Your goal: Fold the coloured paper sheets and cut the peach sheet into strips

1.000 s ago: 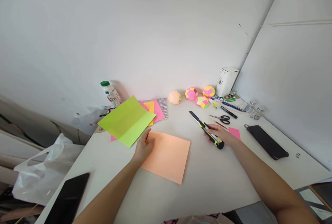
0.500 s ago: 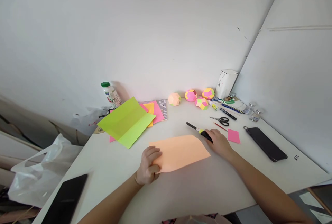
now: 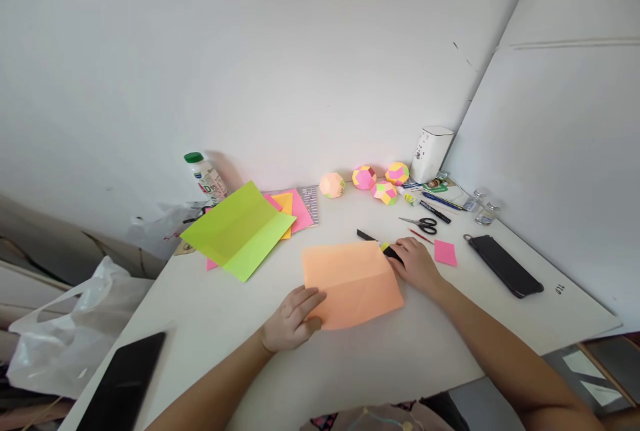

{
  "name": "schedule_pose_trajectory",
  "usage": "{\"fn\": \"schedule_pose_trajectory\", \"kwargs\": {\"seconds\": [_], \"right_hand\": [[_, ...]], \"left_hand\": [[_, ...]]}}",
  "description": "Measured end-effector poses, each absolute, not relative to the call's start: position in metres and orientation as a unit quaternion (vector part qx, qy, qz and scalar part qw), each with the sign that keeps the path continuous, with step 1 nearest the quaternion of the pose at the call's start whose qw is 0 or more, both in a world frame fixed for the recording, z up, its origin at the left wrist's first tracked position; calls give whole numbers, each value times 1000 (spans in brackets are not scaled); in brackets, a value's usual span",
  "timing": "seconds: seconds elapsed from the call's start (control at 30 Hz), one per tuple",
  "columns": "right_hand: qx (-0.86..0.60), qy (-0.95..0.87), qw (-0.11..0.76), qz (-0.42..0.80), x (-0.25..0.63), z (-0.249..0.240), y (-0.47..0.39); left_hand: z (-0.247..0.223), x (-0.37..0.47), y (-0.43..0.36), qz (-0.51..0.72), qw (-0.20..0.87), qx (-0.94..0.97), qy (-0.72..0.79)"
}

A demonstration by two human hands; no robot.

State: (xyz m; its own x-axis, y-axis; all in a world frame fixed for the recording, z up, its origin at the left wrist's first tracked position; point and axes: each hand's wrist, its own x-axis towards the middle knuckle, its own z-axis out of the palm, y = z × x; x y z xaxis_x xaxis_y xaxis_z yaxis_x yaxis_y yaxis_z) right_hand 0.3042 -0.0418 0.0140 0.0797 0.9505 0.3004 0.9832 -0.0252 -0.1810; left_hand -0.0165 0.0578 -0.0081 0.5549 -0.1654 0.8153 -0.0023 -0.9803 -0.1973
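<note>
An orange paper sheet (image 3: 353, 284) with a crease across it lies on the white table in front of me. My left hand (image 3: 295, 316) pinches its lower left edge between thumb and fingers. At the sheet's upper right, my right hand (image 3: 413, 263) has its fingers around the black handle of a cutter (image 3: 393, 253) with a yellow-green part; its dark blade end points up and left behind the sheet. Left of the sheet, a creased green paper (image 3: 240, 231) rests over pink (image 3: 300, 210) and yellow papers.
Several paper balls (image 3: 333, 185) stand along the wall. Scissors (image 3: 427, 225), pens, a pink square (image 3: 445, 252), a black case (image 3: 505, 266) and glass jars (image 3: 487, 213) are at the right. A bottle (image 3: 206, 178), dark tablet (image 3: 123, 381) and plastic bag (image 3: 80, 331) are at the left.
The orange sheet has opened out flatter, showing its crease and upper part. My left hand has shifted slightly right with fingers straighter. The camera view has shifted slightly.
</note>
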Motion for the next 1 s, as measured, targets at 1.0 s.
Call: {"fn": "schedule_pose_trajectory", "kwargs": {"seconds": [1.0], "right_hand": [[-670,-478,461,333,286,11,-43]], "left_hand": [[-1,-10,38,-459,131,-876,72]]}}
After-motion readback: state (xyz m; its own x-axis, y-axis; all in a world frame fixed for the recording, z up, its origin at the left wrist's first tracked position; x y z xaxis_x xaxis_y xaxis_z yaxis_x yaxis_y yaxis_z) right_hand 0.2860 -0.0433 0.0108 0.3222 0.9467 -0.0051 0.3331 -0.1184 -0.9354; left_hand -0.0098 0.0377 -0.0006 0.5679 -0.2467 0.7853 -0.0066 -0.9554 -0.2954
